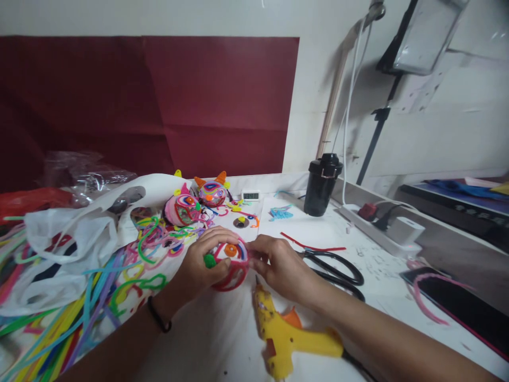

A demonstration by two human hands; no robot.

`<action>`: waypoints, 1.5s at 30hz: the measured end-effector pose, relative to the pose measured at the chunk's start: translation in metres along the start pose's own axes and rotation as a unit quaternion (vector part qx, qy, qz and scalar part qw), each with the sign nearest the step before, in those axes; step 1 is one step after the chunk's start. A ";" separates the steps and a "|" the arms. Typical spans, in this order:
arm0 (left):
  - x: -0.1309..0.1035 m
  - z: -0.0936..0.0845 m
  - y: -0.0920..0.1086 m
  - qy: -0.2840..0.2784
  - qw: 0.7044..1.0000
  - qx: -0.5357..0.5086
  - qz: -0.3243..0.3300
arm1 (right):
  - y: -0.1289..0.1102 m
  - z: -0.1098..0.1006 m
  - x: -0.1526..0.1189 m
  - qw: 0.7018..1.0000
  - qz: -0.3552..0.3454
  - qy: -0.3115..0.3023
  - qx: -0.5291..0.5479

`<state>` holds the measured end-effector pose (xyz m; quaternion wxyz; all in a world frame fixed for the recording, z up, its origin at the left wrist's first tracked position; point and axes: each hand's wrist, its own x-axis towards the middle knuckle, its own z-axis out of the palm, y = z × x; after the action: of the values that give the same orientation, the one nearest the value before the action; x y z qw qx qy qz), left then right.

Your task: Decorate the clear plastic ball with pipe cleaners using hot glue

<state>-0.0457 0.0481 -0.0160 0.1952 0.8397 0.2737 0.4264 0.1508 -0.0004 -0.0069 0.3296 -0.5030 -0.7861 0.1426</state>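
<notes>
A round pink and red craft piece (pixel 234 265) with an orange and white eye shape and a green tip is held up above the white table. My left hand (pixel 209 254) wraps round its left side, the thumb across its front. On the right edge of the piece, the fingers of my right hand (pixel 278 262) are pinched together; whether a small part is between them is hidden. A yellow glue gun (pixel 290 339) lies just below my right hand, its nozzle close to the fingers. Black-handled scissors (pixel 336 268) lie partly behind my right hand.
Two decorated balls (pixel 181 209) (pixel 213 192) stand at the back. Colourful pipe cleaners (pixel 71 313) cover the left side. Further right are a small digital clock (pixel 250 196), a black bottle (pixel 322 185), a power strip (pixel 377 233), a red strip (pixel 324 248) and a dark phone-like slab (pixel 457 302).
</notes>
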 end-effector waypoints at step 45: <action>-0.003 0.001 -0.002 -0.012 1.000 -0.009 0.015 | 0.004 0.006 0.002 0.999 0.026 0.019 0.035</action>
<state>-0.0465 0.0480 -0.0195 0.1995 0.8468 0.2550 0.4220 0.1489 0.0037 -0.0128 0.3583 -0.5143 -0.7607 0.1687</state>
